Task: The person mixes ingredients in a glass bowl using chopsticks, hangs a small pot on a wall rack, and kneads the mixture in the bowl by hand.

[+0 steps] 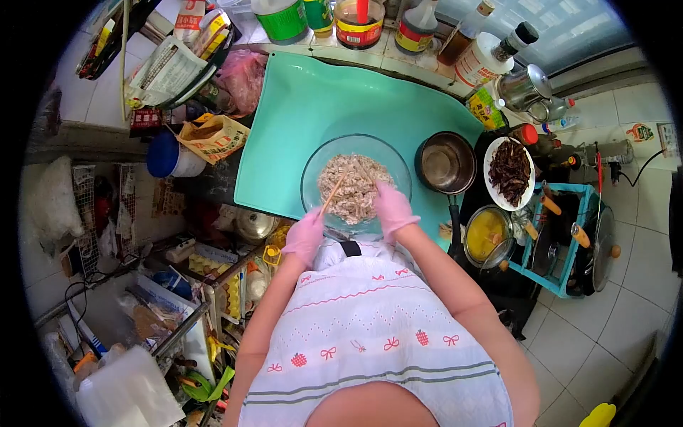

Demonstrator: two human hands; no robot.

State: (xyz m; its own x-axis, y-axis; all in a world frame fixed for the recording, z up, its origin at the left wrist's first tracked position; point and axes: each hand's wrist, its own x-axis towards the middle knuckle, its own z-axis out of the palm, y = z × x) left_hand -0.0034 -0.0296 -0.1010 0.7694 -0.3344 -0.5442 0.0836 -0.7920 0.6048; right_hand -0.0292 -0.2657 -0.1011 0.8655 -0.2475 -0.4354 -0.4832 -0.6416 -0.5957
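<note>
A large clear glass bowl (400,164) stands on the teal mat (299,128), holding a pale, greyish-pink minced mixture (356,199) that looks like minced meat. Both my hands wear thin pink gloves. At the bowl's near left edge, my left hand (304,240) is closed around a wooden chopstick (332,192), which slants into the mixture. My right hand (395,211) reaches over the near right rim with its fingers closed on a second chopstick (366,171). That one's tip is in the mixture too.
Right of the bowl are a dark saucepan (446,164), a white plate (489,167) of dark brown pieces and a bowl of yellow liquid (486,237). Bottles and a green-labelled tub (281,20) line the back ledge. A cluttered trolley (192,313) stands lower left.
</note>
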